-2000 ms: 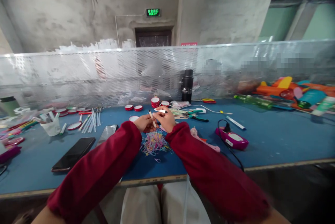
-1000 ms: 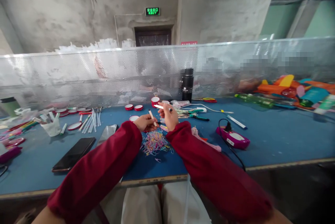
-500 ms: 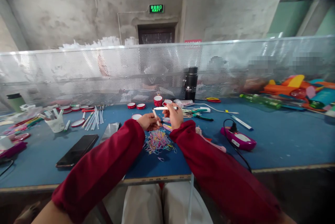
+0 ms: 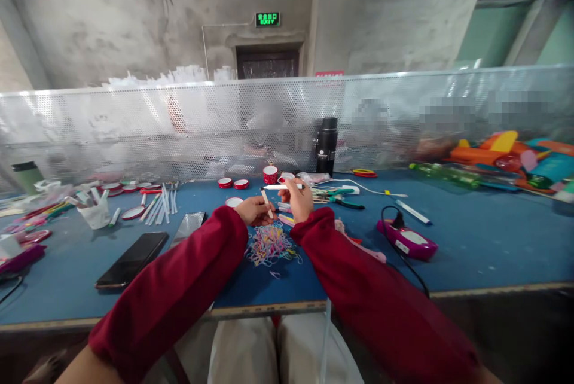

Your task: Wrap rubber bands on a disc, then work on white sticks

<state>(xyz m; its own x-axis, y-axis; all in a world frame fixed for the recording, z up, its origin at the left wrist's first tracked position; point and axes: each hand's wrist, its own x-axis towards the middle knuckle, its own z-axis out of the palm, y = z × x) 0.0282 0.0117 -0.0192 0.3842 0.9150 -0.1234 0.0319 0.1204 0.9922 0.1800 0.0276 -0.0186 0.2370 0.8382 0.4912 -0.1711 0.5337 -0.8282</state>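
My left hand [image 4: 251, 210] pinches a short pale stick [image 4: 267, 202], which stands nearly upright and has a dark upper end. Between the fingers of my right hand [image 4: 301, 200] is a white marker pen [image 4: 280, 187], held almost level, its dark rear end pointing right. The pen's tip is close to the top of the stick; whether they touch I cannot tell. Just below both hands, a heap of small pastel elastic bands [image 4: 270, 245] lies on the blue table, with one loose band [image 4: 275, 275] nearer me.
A black phone [image 4: 133, 260] lies left of my forearm, near a white cup of pens [image 4: 94, 215]. Round red-and-white tins [image 4: 270, 174] and a black flask [image 4: 326, 148] stand behind. Pliers [image 4: 346, 201] and a purple power strip [image 4: 407, 240] are to the right. A perforated metal screen [image 4: 188, 127] closes the back.
The view has shifted very slightly. Both hands keep their holds on the stick and the marker pen, with hardly any movement between them.
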